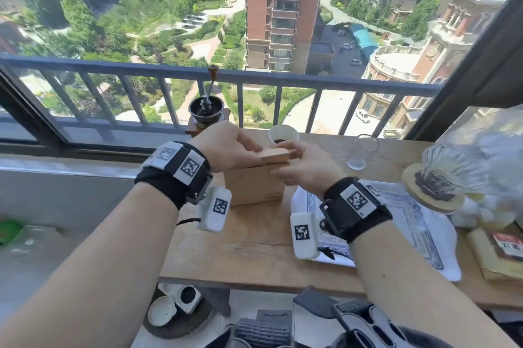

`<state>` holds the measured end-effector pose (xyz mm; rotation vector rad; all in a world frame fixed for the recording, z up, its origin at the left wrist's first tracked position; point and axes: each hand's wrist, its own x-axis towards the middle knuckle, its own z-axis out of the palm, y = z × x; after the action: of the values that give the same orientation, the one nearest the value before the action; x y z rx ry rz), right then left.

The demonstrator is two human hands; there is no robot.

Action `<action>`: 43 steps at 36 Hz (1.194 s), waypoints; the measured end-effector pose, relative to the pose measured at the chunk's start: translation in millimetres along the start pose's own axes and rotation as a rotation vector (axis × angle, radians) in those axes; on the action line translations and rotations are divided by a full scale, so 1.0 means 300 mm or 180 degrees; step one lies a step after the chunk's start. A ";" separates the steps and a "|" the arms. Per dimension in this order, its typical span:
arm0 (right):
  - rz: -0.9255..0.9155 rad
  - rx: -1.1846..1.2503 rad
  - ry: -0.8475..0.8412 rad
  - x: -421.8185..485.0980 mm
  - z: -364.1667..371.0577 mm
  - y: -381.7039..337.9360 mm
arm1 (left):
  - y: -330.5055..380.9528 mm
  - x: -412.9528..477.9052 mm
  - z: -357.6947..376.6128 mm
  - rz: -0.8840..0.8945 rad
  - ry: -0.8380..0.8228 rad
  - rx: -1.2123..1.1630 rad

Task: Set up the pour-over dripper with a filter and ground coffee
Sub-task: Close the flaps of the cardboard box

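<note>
1. Wooden table [254,248] runs along a high window with a railing.
2. Behind the grip to its left stands a hand grinder [206,110].
3. Left hand [226,146] pinches the top flap of a brown paper filter box [254,186] at the table's middle.
4. Right hand [302,166] holds the flap's other end; both are closed on it.
5. Just behind, a paper cup [283,136] holds what looks like ground coffee.
6. Far right sits a glass dripper [441,172], blurred.
</note>
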<state>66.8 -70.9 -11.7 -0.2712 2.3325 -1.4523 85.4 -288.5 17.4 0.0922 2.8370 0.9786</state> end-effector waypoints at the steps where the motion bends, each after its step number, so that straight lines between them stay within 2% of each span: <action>1: 0.0032 0.0052 -0.0010 -0.001 0.000 -0.001 | 0.002 -0.001 -0.005 -0.0018 0.0047 -0.0014; 6: 0.0209 0.0292 -0.0138 -0.009 0.006 -0.001 | -0.012 -0.005 -0.016 0.0055 0.0185 -0.0170; 11: 0.0212 -0.0064 0.0106 -0.028 -0.008 0.004 | -0.011 -0.005 0.021 0.0029 0.0244 -0.0348; 15: -0.0140 -0.0210 0.0390 -0.036 -0.011 -0.004 | -0.016 -0.006 0.031 -0.0020 0.0362 -0.0657; 20: -0.0498 -0.0290 0.0200 -0.040 0.011 -0.018 | -0.022 -0.003 0.049 0.0023 0.0411 -0.0965; 25: -0.0576 -0.0731 0.0322 -0.041 0.022 -0.024 | -0.018 -0.005 0.062 0.0126 0.0665 -0.0913; 29: -0.0542 -0.0830 0.0467 -0.046 0.012 -0.031 | -0.021 -0.002 0.064 0.0212 0.0889 -0.0439; 36: -0.0273 -0.0755 0.0679 -0.045 -0.017 -0.015 | -0.022 -0.004 0.080 -0.0133 0.0403 -0.0801; 40: -0.0176 -0.0679 0.0615 -0.046 -0.010 -0.002 | -0.031 -0.023 0.097 -0.0132 0.0428 -0.0521; 43: -0.0189 -0.0737 0.0611 -0.041 -0.013 -0.011 | -0.027 -0.031 0.100 -0.0174 0.0371 -0.0635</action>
<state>76.2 -64.8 -4.7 -0.2757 2.6739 -1.2841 99.0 -277.5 -10.0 -0.0650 2.8075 1.2871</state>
